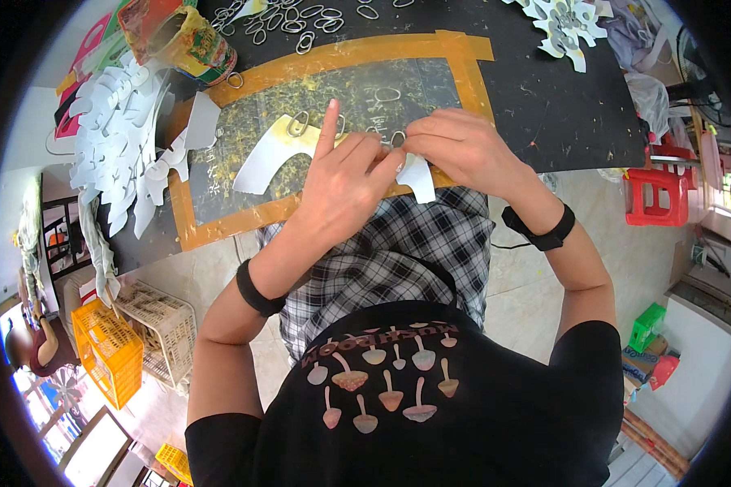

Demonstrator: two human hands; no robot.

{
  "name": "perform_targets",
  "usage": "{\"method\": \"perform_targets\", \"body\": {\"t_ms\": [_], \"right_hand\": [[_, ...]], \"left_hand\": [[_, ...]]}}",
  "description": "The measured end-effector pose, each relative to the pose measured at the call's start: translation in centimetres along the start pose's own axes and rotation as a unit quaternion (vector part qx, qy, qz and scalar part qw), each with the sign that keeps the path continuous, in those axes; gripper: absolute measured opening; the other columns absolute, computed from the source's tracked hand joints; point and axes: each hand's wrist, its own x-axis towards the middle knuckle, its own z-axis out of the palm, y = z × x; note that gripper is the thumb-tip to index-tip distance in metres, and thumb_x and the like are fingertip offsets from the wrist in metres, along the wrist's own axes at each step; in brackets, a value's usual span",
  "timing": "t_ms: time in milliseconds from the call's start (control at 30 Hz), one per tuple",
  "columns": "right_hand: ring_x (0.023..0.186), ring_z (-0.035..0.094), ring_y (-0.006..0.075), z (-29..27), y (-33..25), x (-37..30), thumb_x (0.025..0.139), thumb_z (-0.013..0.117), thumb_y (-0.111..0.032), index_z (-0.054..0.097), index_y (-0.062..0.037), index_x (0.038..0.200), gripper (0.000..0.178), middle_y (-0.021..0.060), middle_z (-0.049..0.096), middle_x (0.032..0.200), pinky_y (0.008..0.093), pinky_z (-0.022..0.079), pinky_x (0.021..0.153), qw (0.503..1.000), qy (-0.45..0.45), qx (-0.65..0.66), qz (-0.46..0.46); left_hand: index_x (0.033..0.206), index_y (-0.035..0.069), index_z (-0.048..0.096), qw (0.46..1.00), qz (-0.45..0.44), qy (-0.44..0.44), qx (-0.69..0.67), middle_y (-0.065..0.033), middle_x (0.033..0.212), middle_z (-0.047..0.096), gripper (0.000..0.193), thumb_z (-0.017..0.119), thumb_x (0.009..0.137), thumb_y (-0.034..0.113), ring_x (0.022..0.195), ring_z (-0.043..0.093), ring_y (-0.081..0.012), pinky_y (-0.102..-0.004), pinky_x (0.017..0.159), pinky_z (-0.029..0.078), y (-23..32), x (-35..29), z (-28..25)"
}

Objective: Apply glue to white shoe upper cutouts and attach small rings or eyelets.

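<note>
A white curved cut piece [261, 162] lies on the dark taped board, with a yellowish smear along its upper edge and an oval metal ring [298, 123] on it. My left hand [343, 180] rests over the middle, index finger raised, thumb pressed against a second white part [418, 180]; whether both parts are one piece is hidden. My right hand [464, 148] pinches at the top of that part, beside another oval ring [397, 139]. More ring edges show behind my left fingers. A loose oval ring [387, 95] lies farther up the board.
Orange-brown tape [333, 53] frames the board on the black table [556, 114]. Many oval rings [304, 24] lie at the back. A glue-smeared can [199, 53] and a pile of white pieces [118, 134] stand left; finished-looking pieces [564, 28] lie back right. A red stool [656, 196] is beyond.
</note>
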Motion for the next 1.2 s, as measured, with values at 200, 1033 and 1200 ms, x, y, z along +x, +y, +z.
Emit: {"method": "perform_targets", "body": {"t_ms": [200,1033,1200], "right_hand": [[0.085,0.061,0.0208,-0.3,-0.6,-0.8,0.074,0.064,-0.008,0.064,-0.003,0.093,0.019,0.0029,0.063,0.095,0.0317,0.048,0.073,0.999,-0.001,-0.032,-0.012],[0.084,0.058,0.0274,0.5,-4.2,-1.2,0.078,0.065,-0.007,0.057,0.0008,0.115,0.038,0.0116,0.063,0.096,0.0395,0.046,0.077,0.997,-0.002,-0.021,0.08],[0.089,0.058,0.027,1.2,-4.7,-1.3,0.08,0.067,-0.014,0.061,0.0005,0.111,0.035,0.011,0.063,0.101,0.0407,0.047,0.086,0.996,0.012,-0.077,0.049]], "left_hand": [[0.095,0.011,0.07,0.999,-0.025,-0.034,-0.021,-0.0031,0.081,0.06,0.024,0.07,0.072,0.006,0.092,0.065,-0.0206,-0.0592,0.115,0.019,0.7,0.0,-0.8],[0.102,0.005,0.066,0.997,-0.001,-0.082,-0.014,-0.0043,0.103,0.063,0.025,0.067,0.079,0.015,0.114,0.057,-0.0237,-0.069,0.11,0.014,0.5,-1.0,-2.2],[0.1,0.005,0.068,0.995,0.008,-0.093,-0.022,-0.0034,0.103,0.062,0.023,0.067,0.079,0.015,0.115,0.056,-0.0238,-0.0699,0.11,0.013,0.3,-0.7,-2.5]]}}
